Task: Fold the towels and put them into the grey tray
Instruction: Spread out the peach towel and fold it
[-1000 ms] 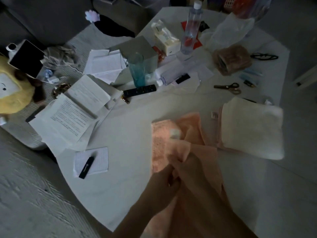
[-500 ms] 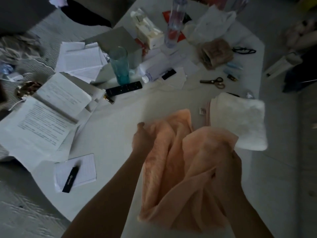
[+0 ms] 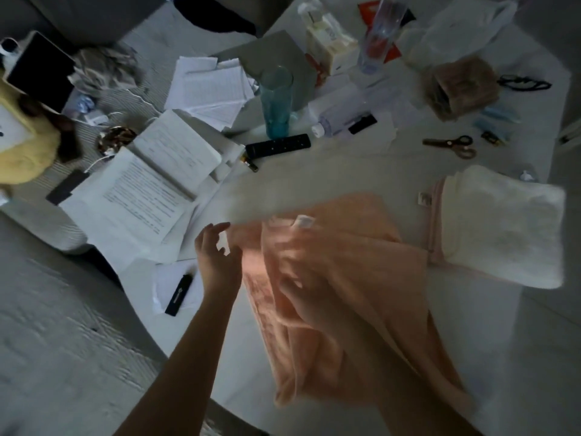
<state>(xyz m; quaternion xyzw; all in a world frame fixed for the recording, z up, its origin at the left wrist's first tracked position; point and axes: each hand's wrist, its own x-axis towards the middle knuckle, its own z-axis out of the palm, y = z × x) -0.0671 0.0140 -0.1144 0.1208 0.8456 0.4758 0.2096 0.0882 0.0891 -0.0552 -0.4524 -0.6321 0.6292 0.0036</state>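
Here, in the head view, the peach towel (image 3: pixel 339 278) lies rumpled on the white table (image 3: pixel 314 177), just beside a folded white towel (image 3: pixel 503 228); the left hand (image 3: pixel 217 259) hovers at its left edge with fingers spread, and the right hand (image 3: pixel 311 303), blurred, presses flat on the cloth, pinching nothing that I can make out. This looks like the spreading step: next, smooth it flat, then take the corners; no grey tray shows.

Rumpled peach towel (image 3: pixel 339 262) beside folded white towel (image 3: pixel 503 228)
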